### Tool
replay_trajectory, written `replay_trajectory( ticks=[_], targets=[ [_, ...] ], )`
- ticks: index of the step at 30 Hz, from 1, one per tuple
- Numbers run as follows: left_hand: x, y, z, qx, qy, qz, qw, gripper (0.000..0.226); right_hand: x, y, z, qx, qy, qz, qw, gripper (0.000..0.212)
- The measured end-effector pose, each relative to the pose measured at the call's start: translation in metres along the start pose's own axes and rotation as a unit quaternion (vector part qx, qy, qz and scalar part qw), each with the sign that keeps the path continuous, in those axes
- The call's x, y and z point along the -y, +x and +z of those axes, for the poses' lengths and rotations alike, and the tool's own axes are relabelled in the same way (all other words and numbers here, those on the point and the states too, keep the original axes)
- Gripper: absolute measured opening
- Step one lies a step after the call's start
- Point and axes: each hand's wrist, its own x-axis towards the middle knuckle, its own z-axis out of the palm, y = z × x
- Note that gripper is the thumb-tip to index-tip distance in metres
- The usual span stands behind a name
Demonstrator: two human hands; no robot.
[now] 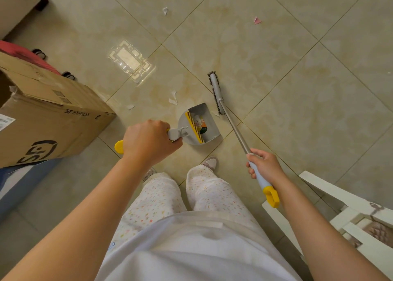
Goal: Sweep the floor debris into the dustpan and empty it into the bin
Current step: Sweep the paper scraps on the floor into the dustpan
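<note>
Left hand (148, 144) grips the dustpan (200, 125) handle, right hand (264, 165) grips the broom (217, 93) handle, paper scraps (173, 97) on the floor (276, 68).

Bright; ceiling-light glare (130, 60) on floor (276, 68); edges perhaps warped.

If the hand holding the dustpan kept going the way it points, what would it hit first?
Probably the dustpan itself, just ahead of the left hand; the broom head lies beyond it.

Cardboard box (49, 119) left (chair (340, 197) right)
</note>
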Motion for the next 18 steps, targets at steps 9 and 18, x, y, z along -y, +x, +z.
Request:
replay_trajectory(
  ticks=[9, 18],
  targets=[
    [0.041, -0.036, 0.011, -0.01, -0.045, -0.067, 0.997, 0.046, -0.009, 0.005, 0.032, 0.015, -0.065, 0.004, 0.998, 0.048],
    [0.068, -0.044, 0.013, -0.032, -0.021, -0.058, 0.998, 0.045, -0.001, 0.021, 0.046, -0.021, -0.186, -0.049, 0.981, 0.051]
  ],
)
